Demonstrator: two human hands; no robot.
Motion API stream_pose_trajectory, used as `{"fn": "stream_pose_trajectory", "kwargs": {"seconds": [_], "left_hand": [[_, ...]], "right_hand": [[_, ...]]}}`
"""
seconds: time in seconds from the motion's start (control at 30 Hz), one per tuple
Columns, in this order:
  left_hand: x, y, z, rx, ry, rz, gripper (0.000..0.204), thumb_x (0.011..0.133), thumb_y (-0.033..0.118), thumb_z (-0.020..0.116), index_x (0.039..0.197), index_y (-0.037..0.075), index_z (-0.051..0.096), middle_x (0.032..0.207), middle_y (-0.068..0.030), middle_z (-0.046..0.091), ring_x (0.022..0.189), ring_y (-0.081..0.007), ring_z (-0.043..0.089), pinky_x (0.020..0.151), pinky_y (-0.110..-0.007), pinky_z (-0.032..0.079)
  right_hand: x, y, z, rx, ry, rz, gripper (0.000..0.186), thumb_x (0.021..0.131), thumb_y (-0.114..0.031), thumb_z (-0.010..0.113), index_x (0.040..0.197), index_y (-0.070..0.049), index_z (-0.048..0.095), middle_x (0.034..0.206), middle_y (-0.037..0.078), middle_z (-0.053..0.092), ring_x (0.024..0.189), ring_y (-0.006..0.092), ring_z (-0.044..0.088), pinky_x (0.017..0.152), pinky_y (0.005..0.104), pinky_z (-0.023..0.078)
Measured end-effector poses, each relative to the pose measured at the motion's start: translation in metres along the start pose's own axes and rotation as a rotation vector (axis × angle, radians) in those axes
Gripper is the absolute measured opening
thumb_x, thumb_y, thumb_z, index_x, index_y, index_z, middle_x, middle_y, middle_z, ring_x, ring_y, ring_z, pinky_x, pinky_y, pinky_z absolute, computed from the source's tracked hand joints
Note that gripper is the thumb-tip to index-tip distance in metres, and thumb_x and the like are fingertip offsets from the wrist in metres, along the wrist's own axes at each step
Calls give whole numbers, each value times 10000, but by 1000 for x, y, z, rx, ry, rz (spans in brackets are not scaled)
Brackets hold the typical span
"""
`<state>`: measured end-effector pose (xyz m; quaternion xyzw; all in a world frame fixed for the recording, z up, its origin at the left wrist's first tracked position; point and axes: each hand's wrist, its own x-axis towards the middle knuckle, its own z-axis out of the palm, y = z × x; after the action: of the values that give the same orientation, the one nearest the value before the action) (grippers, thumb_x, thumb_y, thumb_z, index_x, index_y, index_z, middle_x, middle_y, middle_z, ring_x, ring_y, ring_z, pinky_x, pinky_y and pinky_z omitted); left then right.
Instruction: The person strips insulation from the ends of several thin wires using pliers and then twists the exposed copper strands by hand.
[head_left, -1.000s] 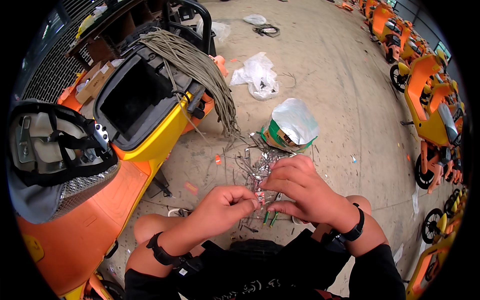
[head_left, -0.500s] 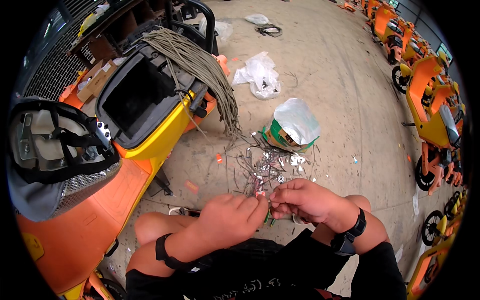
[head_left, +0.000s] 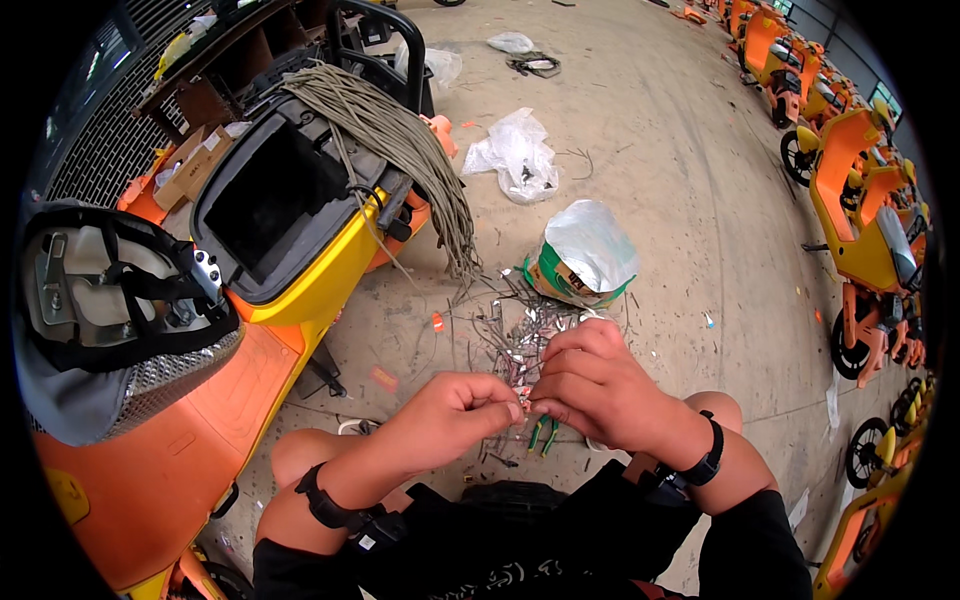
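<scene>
My left hand (head_left: 455, 420) is closed, thumb against curled index finger, just beside my right hand (head_left: 600, 390), whose fingers are curled too. Their fingertips meet around a small red-and-white piece (head_left: 523, 396); what exactly each grips is too small and hidden to make out. Just below them, green-handled cutters (head_left: 545, 436) lie on the floor. Beyond my fingers is a scattered heap of thin dark strands and white bits (head_left: 508, 330), with a green sack (head_left: 585, 260) with a silvery top standing behind it.
An orange-and-yellow scooter (head_left: 160, 450) stands at left, carrying an open grey-sided bag (head_left: 120, 300) and coiled rope (head_left: 380, 140). A cardboard box (head_left: 195, 165) sits behind it. Crumpled plastic (head_left: 515, 160) lies on the concrete floor. Rows of orange scooters (head_left: 850, 200) line the right.
Half a second ago my right hand was lower and my left more turned over; now my right hand has risen and my left fingers show again, much as one second ago.
</scene>
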<state>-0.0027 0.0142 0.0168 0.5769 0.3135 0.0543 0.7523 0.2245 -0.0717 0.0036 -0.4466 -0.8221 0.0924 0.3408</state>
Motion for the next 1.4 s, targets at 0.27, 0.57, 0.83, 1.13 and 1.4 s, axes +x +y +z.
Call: {"fn": "stream_pose_trajectory", "kwargs": {"seconds": [0.27, 0.57, 0.83, 1.13, 1.4], "left_hand": [[-3, -11, 9, 1387, 259, 961, 180, 845, 74, 668, 1019, 31, 662, 683, -36, 512, 583, -164, 579, 503, -299, 459], [-2, -3, 9, 380, 241, 167, 101, 959, 117, 637, 969, 29, 685, 600, 59, 481, 496, -31, 456, 452, -245, 352], [-1, 7, 5, 58, 36, -31, 114, 959, 106, 634, 953, 4, 684, 698, 25, 588, 599, -47, 498, 523, -243, 385], [-6, -11, 23, 1473, 389, 948, 164, 851, 151, 692, 991, 66, 685, 641, -27, 521, 548, -213, 603, 487, -322, 469], [1, 1, 1, 250, 218, 91, 109, 943, 124, 651, 931, 24, 695, 641, 53, 551, 539, -20, 443, 479, -245, 357]], "right_hand": [[-10, -4, 14, 1405, -181, 1212, 247, 1037, -248, 582, 955, -33, 673, 760, 18, 617, 721, 144, 608, 726, 318, 507], [6, -10, 3, -110, 95, 223, 318, 882, -286, 775, 1106, -100, 646, 971, 42, 638, 1064, 246, 592, 960, 423, 392], [-3, -5, 3, 53, 5, 125, 156, 851, -174, 785, 960, -115, 689, 952, 1, 642, 1055, 226, 591, 965, 416, 362], [-3, -4, 4, 1409, -244, 1242, 198, 1013, -210, 615, 993, -27, 687, 901, 32, 665, 860, 129, 614, 778, 258, 485], [6, -10, -1, -88, 87, 177, 330, 853, -252, 790, 1118, -114, 649, 988, 56, 629, 1049, 237, 593, 924, 393, 396]]}}
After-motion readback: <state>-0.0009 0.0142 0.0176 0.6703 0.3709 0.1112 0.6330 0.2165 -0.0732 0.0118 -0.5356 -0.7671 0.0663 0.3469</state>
